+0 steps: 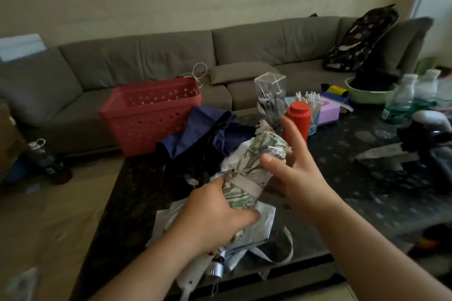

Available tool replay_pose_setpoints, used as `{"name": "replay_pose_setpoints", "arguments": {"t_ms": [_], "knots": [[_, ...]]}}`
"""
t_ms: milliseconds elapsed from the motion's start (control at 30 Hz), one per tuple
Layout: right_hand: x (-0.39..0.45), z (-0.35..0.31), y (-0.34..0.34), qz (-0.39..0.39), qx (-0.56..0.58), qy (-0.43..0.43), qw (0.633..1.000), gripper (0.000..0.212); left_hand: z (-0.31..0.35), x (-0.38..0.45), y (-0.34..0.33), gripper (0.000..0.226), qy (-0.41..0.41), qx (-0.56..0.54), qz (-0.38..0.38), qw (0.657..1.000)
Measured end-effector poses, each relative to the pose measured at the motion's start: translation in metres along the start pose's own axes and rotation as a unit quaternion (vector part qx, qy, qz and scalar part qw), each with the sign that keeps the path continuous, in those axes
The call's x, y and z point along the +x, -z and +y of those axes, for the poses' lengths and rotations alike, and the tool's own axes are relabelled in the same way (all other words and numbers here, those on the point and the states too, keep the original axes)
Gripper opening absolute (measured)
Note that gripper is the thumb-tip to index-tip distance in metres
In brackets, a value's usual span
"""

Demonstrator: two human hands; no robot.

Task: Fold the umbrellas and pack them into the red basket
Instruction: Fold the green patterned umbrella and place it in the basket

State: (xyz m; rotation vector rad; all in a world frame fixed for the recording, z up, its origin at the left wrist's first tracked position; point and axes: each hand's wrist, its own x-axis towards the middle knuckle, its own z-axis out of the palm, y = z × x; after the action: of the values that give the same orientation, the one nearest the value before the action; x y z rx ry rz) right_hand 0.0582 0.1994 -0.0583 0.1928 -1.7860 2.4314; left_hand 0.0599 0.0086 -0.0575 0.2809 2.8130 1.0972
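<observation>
We have the leaf-print umbrella [254, 168] rolled and strapped above the dark table [342, 193]; our left hand [215, 215] grips its lower end, our right hand [291, 166] is spread open against its side. Next, we judge, it goes into the red basket [149, 115] at the far corner. The navy umbrella [208, 132] lies unfolded. No writing is readable.

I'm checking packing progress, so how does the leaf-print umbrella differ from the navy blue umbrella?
The white, green leaf-print umbrella is rolled tight and strapped; the navy blue fabric umbrella lies loose and crumpled. The left hand grips the leaf-print one, with the right hand open beside it; the navy one lies untouched. Both are outside the red plastic basket.
</observation>
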Motion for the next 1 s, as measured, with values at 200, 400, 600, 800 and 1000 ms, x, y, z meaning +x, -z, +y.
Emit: {"name": "replay_pose_setpoints", "arguments": {"t_ms": [200,400,600,800,1000], "knots": [[-0.002,0.001,0.013,-0.016,-0.224,0.076,0.971,0.06,-0.001,-0.013,-0.013,0.051,0.037,-0.042,-0.058,0.997],[0.008,0.004,0.008,0.135,-0.294,0.094,0.941,0.024,0.0,-0.028,-0.026,0.058,0.016,0.148,-0.004,0.989],[0.007,0.002,0.0,0.174,-0.237,0.047,0.955,0.029,0.0,-0.025,-0.022,0.057,-0.035,0.225,0.08,0.97],[-0.002,0.013,-0.003,0.01,0.003,-0.057,0.998,0.071,-0.001,-0.014,-0.021,0.075,0.038,-0.034,0.079,0.996],[-0.002,0.009,-0.001,0.025,-0.07,0.02,0.997,0.09,0.005,-0.023,-0.034,0.059,0.019,0.066,0.043,0.997]]}}
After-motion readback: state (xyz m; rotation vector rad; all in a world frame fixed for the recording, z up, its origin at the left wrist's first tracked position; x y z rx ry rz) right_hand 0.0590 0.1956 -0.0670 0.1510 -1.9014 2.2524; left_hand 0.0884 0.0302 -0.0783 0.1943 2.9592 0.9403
